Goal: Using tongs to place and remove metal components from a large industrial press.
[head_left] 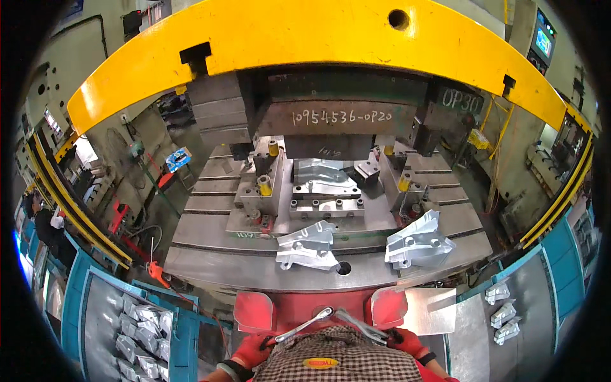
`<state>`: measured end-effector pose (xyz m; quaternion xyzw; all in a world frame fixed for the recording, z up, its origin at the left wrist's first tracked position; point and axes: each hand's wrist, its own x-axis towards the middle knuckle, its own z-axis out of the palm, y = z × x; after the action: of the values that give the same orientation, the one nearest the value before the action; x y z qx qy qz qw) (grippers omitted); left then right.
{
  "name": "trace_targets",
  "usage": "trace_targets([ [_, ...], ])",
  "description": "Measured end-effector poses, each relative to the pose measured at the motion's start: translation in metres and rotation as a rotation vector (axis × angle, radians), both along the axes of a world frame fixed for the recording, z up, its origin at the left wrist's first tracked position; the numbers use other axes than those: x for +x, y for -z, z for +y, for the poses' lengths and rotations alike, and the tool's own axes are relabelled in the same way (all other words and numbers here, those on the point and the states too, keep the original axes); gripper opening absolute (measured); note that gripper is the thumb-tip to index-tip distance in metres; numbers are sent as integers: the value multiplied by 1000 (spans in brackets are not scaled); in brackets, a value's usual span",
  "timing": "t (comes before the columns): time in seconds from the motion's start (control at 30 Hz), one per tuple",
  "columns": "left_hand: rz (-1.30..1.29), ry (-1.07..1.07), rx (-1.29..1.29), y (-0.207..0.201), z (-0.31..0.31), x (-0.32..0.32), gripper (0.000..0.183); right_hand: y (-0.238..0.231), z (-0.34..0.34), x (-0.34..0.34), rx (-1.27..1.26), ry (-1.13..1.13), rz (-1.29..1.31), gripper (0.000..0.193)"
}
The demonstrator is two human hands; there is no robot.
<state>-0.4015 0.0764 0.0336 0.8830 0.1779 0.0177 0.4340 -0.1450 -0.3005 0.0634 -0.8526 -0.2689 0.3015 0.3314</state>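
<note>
I see left red-gloved hand [256,349] closed round ring-ended tool [300,327], on near side of press bed [213,258]. Right red-gloved hand [407,342] grips second metal tool [361,326], also near side of bed; possibly tongs, too unclear for me. Two silver brackets [417,248] on bed's near part, die block [327,208] mid-bed.

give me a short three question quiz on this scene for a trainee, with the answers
1. True or false: the right hand holds nothing.
2. The big curved beam across the top is: A) blue, B) yellow, C) white.
3. Which of the person's hands is nearer the heap of silvery parts?

Key:
1. False; it holds a metal tool.
2. B.
3. The left hand.
</note>
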Motion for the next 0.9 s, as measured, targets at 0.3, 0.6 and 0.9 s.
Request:
trace_targets([
  [0.3,-20,-73,705,-18,-17,8,33,29,1,12,-59,-147,-662,47],
  [0.6,191,-25,354,8,14,11,38,6,27,29,-446,-397,-447,32],
  [0.9,294,-64,367,4,15,22,41,25,26,35,-220,-319,-463,43],
])
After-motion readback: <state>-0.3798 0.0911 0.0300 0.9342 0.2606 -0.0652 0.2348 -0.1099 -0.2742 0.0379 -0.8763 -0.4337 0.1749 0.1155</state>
